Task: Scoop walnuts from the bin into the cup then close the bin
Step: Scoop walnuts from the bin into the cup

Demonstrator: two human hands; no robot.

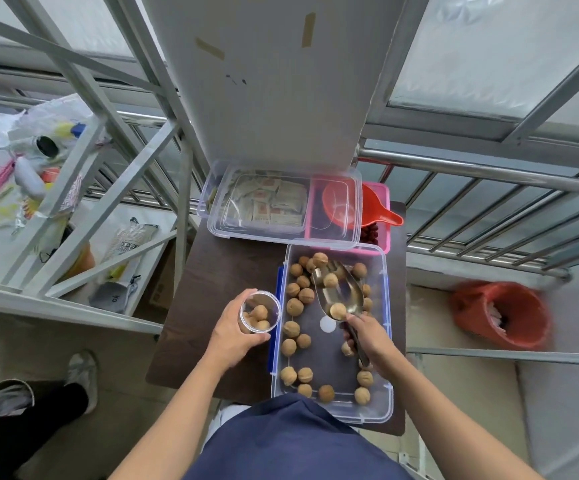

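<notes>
A clear plastic bin (387,344) with blue side clips stands open on a dark table, with several walnuts (295,306) scattered in it. My right hand (367,341) grips the handle of a metal scoop (347,296) held over the bin, and two walnuts lie in the scoop. My left hand (232,334) holds a clear plastic cup (259,311) just left of the bin, with a few walnuts inside. The bin's clear lid (264,233) lies across two containers behind it.
Under the lid sit a clear box of packets (264,202) and a pink box (381,216) holding an orange scoop (381,213). A white metal shelf frame (83,168) stands to the left, a railing (489,188) and red basket (503,317) to the right. Another person's shoes (80,372) are at lower left.
</notes>
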